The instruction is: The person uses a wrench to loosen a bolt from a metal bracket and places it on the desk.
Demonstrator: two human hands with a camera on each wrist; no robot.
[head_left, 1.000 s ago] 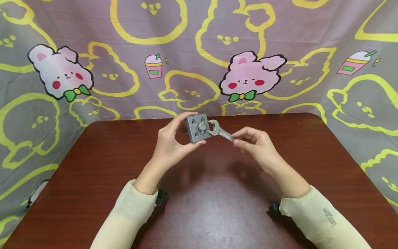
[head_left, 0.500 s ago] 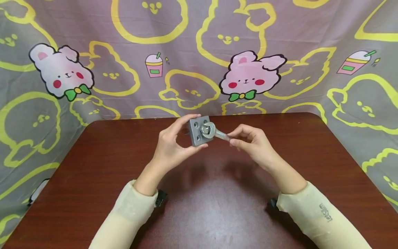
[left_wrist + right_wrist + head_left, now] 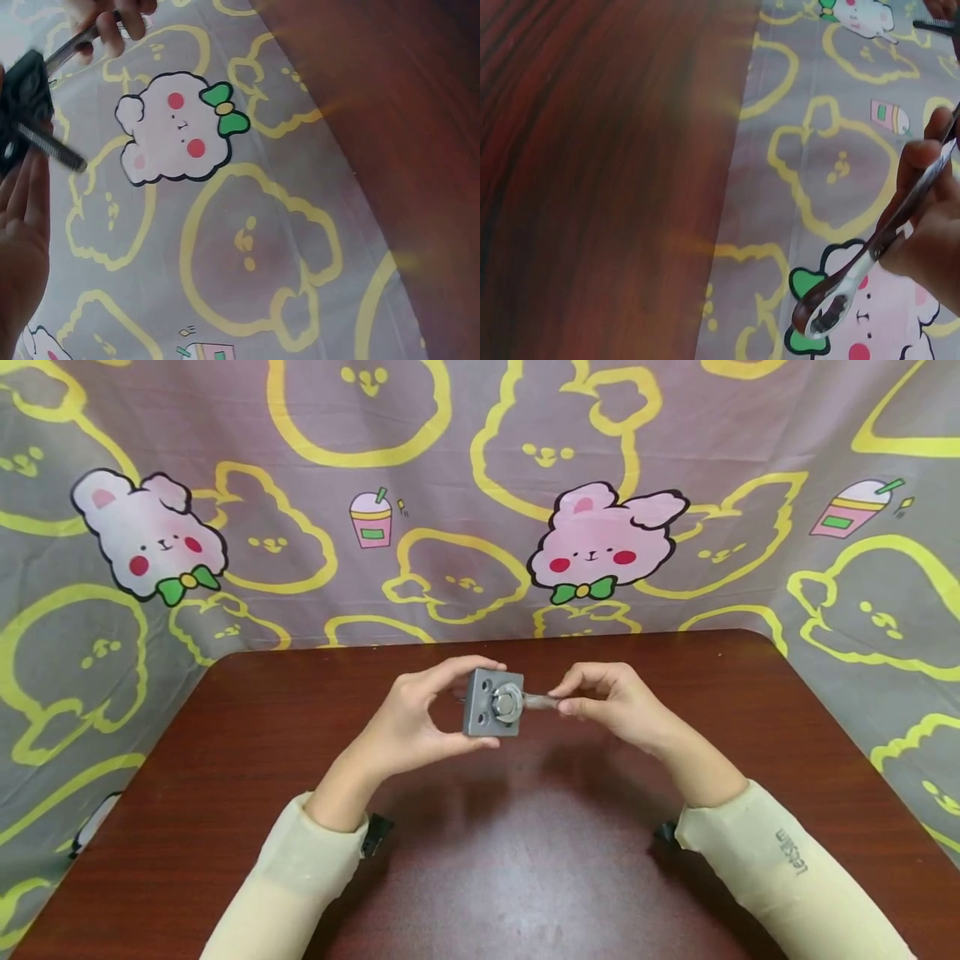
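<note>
While the left hand (image 3: 416, 720) holds a grey square plate (image 3: 483, 702) near the centre of the frame, the right hand (image 3: 618, 703), just right of centre, pinches the handle of a metal wrench (image 3: 538, 702). The left thumb lies along the plate's lower edge and the fingers along its upper edge, so that hand is spread by the height of the plate; the right thumb and fingertips meet on the wrench. The head of the wrench encircles a bolt (image 3: 506, 701) on the plate's front; how snugly it fits, I cannot tell. Holes show on the plate to the left of the bolt. At the left side of the left wrist view, a dark rod (image 3: 52, 146) juts from the back of the plate. The wrench's other end, ring-shaped, appears at the lower right of the right wrist view. Both hands are raised above a reddish-brown surface (image 3: 480, 877), with pale sleeves in the lower left and lower right and a patterned cloth (image 3: 450, 497) filling the top of the frame.
</note>
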